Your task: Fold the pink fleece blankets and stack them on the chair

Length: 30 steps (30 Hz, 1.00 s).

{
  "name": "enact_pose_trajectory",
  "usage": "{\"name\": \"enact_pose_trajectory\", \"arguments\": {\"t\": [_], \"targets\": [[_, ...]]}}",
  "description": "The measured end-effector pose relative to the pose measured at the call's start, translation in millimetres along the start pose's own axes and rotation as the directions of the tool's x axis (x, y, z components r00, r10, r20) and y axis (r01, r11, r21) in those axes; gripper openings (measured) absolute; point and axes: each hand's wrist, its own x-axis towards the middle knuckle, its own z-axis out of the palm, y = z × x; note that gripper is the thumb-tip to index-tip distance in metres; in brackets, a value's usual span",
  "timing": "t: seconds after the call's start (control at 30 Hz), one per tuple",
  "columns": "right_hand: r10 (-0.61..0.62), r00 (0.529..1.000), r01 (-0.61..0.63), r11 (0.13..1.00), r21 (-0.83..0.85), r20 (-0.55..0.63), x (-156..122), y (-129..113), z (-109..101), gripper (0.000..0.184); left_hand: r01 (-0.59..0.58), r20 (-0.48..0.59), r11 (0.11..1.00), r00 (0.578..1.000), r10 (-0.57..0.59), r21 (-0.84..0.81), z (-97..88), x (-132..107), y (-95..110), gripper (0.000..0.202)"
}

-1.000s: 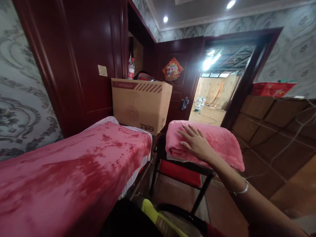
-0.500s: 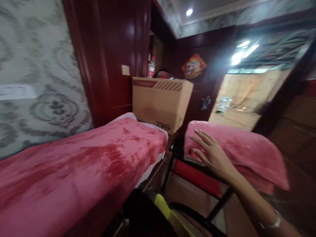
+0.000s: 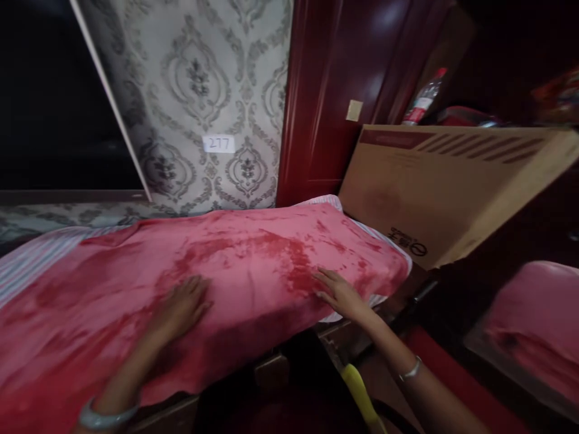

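A pink plush blanket (image 3: 253, 253) lies spread over a long surface in front of me, its front edge hanging down. My left hand (image 3: 181, 307) rests on the blanket left of the middle, fingers stretched out and holding nothing. Farther right, my right hand (image 3: 341, 295) is at the blanket's front part, fingers spread and also holding nothing; whether it presses on the cloth I cannot tell. Under the blanket, a striped cloth (image 3: 40, 259) shows at the left end and along the right edge.
A large cardboard box (image 3: 407, 187) stands beyond the right end, with a plastic bottle (image 3: 425, 99) behind its top edge. A folded pink blanket (image 3: 538, 319) sits at the far right. A dark screen (image 3: 67, 102) hangs on the wall, near a "277" label (image 3: 219, 143).
My view has swung left toward the wall and the spread blanket. My right hand has gone from the folded blanket to the spread one, and my left hand has come into view.
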Motion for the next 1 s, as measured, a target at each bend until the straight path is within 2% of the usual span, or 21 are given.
{"name": "enact_pose_trajectory", "arguments": {"t": [0.07,0.13,0.27,0.43,0.53,0.63,0.77,0.9,1.0], "targets": [[-0.025,0.999,0.025,1.0,-0.014,0.035,26.1,4.6,19.0,0.054,0.096,0.039,0.989,0.994,-0.101,0.114,1.5,-15.5,-21.5,0.064],[-0.038,0.997,0.04,0.999,-0.034,0.062,51.0,9.9,35.3,0.056,0.19,0.024,0.967,0.98,-0.197,0.168,-0.6,-28.0,-35.2,0.067],[-0.005,0.999,0.011,0.994,-0.112,0.047,89.3,21.9,66.8,0.057,0.328,0.119,0.926,0.928,-0.352,0.185,-4.7,-44.0,-42.6,0.065],[0.1,0.995,-0.094,0.967,-0.236,0.012,97.6,40.7,108.0,0.059,0.335,0.115,0.933,0.93,-0.35,0.132,-9.2,-55.8,-39.7,0.06],[0.056,0.998,-0.062,0.964,-0.26,-0.03,90.7,57.7,127.4,0.061,0.36,0.083,0.928,0.926,-0.368,0.094,-17.7,-53.2,-52.8,0.055],[-0.01,0.999,0.001,0.969,-0.247,-0.034,85.7,71.1,138.4,0.063,0.43,0.023,0.897,0.901,-0.434,0.099,-31.8,-38.4,-82.3,0.046],[-0.03,0.997,0.013,0.976,-0.219,-0.074,82.0,74.8,141.7,0.065,0.51,-0.004,0.854,0.859,-0.513,0.103,-51.8,1.0,-133.1,0.042],[-0.035,0.994,0.014,0.981,-0.192,-0.107,78.2,72.6,142.2,0.064,0.586,-0.037,0.803,0.81,-0.586,0.107,-62.2,51.6,-179.4,0.056],[-0.021,0.993,0.001,0.985,-0.17,-0.115,73.6,75.6,145.7,0.065,0.649,-0.062,0.753,0.761,-0.646,0.113,-60.0,88.4,-207.2,0.067]]}}
